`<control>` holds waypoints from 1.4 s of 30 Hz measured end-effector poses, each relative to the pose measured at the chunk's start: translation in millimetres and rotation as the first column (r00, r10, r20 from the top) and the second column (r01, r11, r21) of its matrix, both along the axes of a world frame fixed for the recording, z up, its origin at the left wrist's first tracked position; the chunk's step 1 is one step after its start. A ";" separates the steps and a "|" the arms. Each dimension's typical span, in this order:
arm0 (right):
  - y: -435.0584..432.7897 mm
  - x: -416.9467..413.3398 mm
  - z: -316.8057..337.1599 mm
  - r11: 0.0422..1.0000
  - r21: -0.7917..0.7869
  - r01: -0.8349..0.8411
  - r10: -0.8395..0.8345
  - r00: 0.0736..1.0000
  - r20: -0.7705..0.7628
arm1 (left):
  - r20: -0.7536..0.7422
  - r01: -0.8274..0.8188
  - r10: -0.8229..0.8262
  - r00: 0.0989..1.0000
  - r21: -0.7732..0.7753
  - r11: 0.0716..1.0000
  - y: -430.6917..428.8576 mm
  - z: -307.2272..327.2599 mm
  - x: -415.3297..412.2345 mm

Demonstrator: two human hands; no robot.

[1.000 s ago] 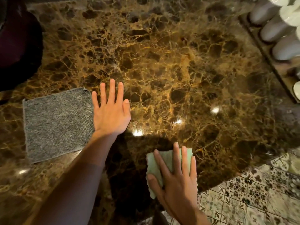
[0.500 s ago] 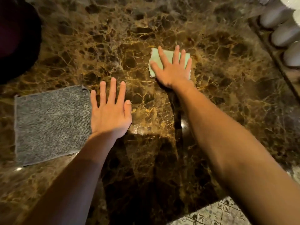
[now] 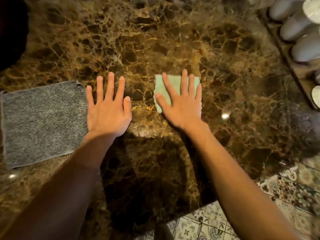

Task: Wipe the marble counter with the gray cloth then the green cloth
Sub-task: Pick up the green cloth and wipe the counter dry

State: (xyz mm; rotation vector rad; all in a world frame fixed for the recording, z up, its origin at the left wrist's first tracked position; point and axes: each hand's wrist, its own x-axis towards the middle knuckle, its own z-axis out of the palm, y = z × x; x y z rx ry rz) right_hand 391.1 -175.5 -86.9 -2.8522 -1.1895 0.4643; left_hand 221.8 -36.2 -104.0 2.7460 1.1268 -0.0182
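Marble surface (image 3: pixel 173 40) | gray cloth (image 3: pixel 43 122) lies aside left | my right hand (image 3: pixel 181 106) presses green cloth (image 3: pixel 161 89), grip flat | left hand (image 3: pixel 108 110) splayed, empty | likely final wipe

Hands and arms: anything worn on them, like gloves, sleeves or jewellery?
Nothing worn shows. The left hand and right hand are bare, with no gloves, rings or watch. Both forearms are uncovered as far as the frame's bottom edge; no sleeve is in view.

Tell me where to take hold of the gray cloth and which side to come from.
The gray cloth lies flat and spread on the marble counter, so probably pinch its right edge, beside the left hand resting flat next to it. Come from above and the right. A small tab at its far right corner might also give a grip.
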 end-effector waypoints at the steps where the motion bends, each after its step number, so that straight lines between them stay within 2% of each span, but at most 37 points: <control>1: -22.6 -20.9 1.4 1.000 0.017 -0.005 0.005 1.000 -0.002 | -0.001 0.001 -0.001 1.000 -0.001 1.000 -0.4 0.7 0.0; 7: -154.0 -141.4 11.0 0.999 0.039 0.013 -0.012 1.000 -0.029 | -0.009 -0.001 0.001 1.000 -0.012 1.000 -0.2 3.0 0.5; 12: -179.3 -164.8 9.0 0.999 0.008 0.051 -0.051 0.998 -0.048 | -0.010 0.005 -0.005 1.000 -0.020 1.000 -0.2 3.2 0.2; 18: -114.0 -79.8 3.0 0.998 -0.022 0.051 -0.051 0.999 0.005 | -0.011 0.008 -0.008 1.000 -0.013 1.000 0.2 2.9 0.1; 25: 29.3 76.3 4.6 0.998 -0.019 0.064 -0.064 0.998 -0.014 | -0.022 -0.006 0.006 1.000 0.006 1.000 -0.1 0.8 2.3; 30: 84.5 138.5 7.1 0.995 -0.044 0.084 -0.086 0.995 -0.050 | -0.028 -0.013 0.012 1.000 -0.014 1.000 -1.0 0.9 3.6; 36: 96.4 148.0 5.6 0.995 -0.033 0.097 -0.099 0.993 -0.059 | -0.024 -0.020 0.019 1.000 -0.015 1.000 0.1 1.0 2.7; 42: 38.8 101.4 3.9 0.999 0.017 0.049 -0.049 0.999 -0.021 | -0.012 -0.013 0.013 1.000 -0.014 1.000 0.2 -0.3 1.9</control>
